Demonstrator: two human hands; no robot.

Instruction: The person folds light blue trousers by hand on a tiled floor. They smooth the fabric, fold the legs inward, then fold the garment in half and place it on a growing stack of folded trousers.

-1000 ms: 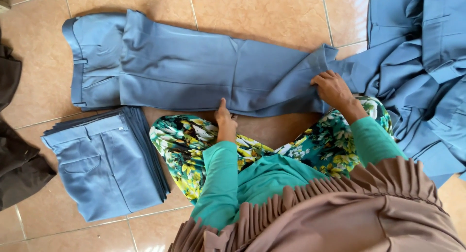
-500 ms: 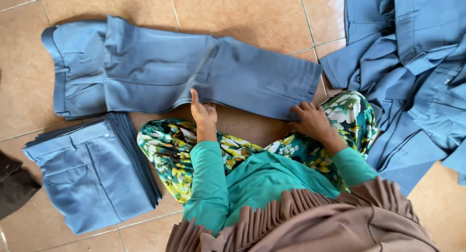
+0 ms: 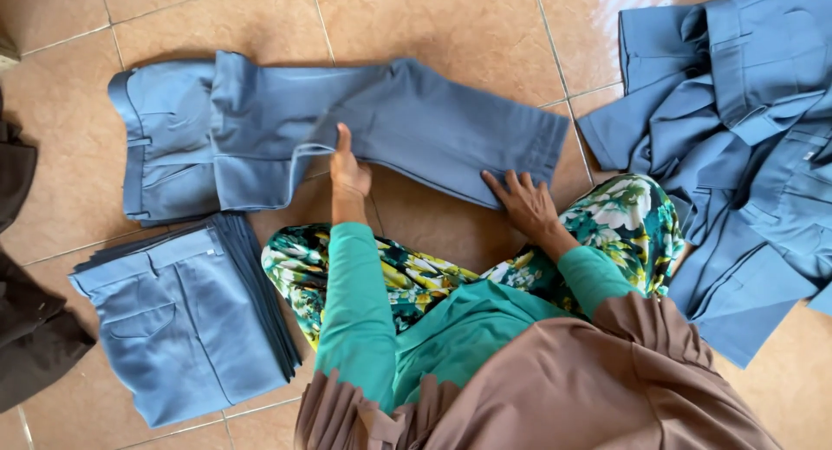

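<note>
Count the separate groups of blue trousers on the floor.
3: one pair spread out under both hands, a folded stack at lower left, a loose heap at right. The garments within the stack and the heap can't be counted.

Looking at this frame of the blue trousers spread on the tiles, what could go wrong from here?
The left hand lifts only the near edge of the trousers, so the fold may come out crooked. The right hand pins just the cuff end, so the cloth between could bunch. The untidy heap lies close and might snag.

A heap of blue garments (image 3: 745,147) runs off the right edge. Dark cloth (image 3: 26,329) is cut off at left, its kind unclear. The left hand (image 3: 349,168) hides its fingertips under a trouser fold.
</note>
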